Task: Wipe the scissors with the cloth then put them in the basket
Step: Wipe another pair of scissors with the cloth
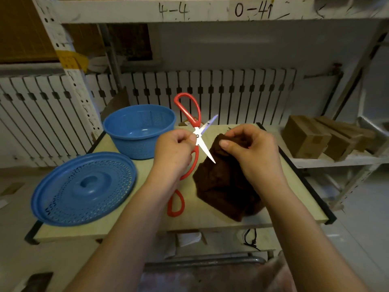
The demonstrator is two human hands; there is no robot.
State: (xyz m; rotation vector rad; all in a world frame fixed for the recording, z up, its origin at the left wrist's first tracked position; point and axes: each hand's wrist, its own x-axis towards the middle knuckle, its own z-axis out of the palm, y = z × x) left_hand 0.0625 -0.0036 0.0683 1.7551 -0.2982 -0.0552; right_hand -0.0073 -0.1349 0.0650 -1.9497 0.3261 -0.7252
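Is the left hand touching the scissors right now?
Touching. The head view shows the left hand pinching the open scissors at the pivot, fingertips against the metal. One red handle loop rises above the hand; the other passes below it.

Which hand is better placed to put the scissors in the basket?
Left. The left hand already holds the scissors, and the basket stands on its side. The right hand holds the cloth.

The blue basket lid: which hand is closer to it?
Left. The left hand, holding the red scissors at the pivot, is just right of the blue basket lid. The right hand grips the brown cloth further right, beyond the scissors.
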